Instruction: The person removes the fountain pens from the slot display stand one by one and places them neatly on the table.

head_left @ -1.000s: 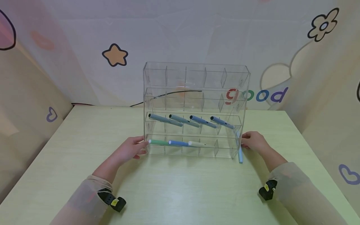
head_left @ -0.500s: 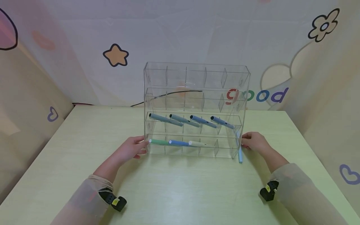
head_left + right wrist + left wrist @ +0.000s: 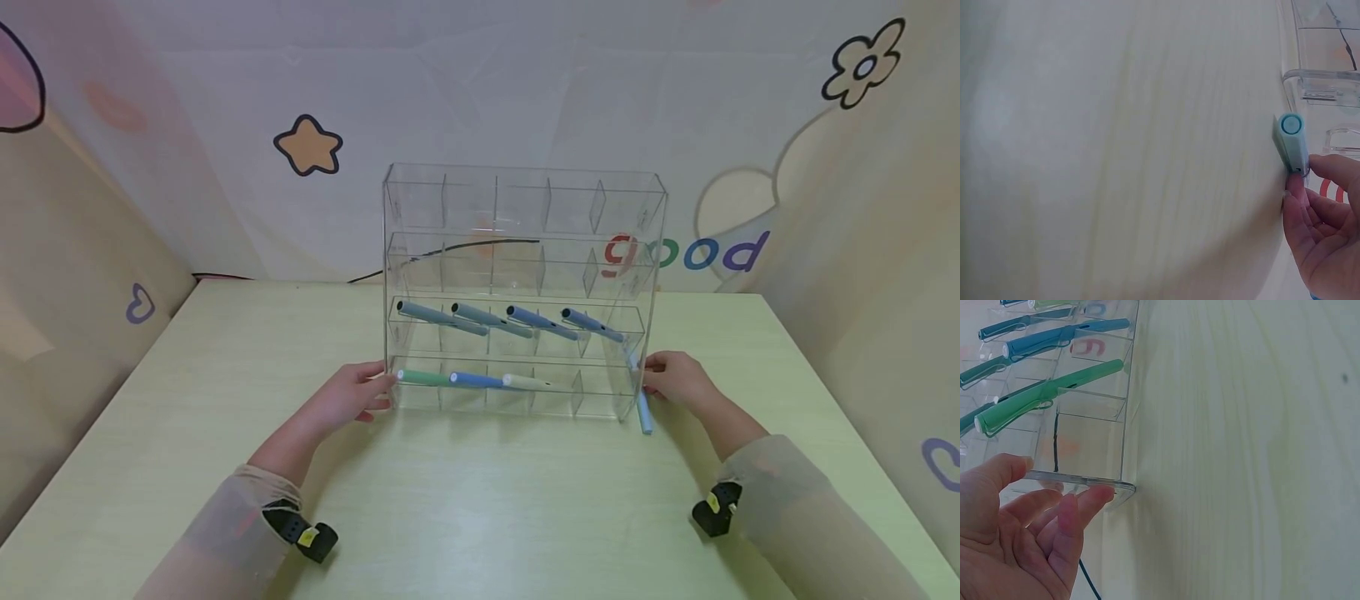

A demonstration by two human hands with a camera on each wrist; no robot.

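A clear acrylic pen rack (image 3: 517, 262) with stepped, divided shelves stands mid-table in the head view. My left hand (image 3: 351, 398) pinches its lower left side panel, thumb on one side and fingers on the other, as the left wrist view shows. Beside the rack's lower right corner, my right hand (image 3: 678, 379) pinches a light blue pen (image 3: 1294, 140) low over the table. The pen's round end points toward me. On the lowest shelf lie a green pen (image 3: 423, 378), a blue pen (image 3: 477, 381) and a cream pen (image 3: 527, 382).
Several blue and grey-blue pens, among them a blue pen (image 3: 540, 322), lean in the shelf above. The rack's two upper shelves hold no pens. A pale wood-grain table (image 3: 480, 508) lies under everything, with a printed cloth backdrop (image 3: 480, 100) behind and at both sides.
The near end of the light blue pen has swung slightly to the right in my right hand. My left hand and the rack have kept their places.
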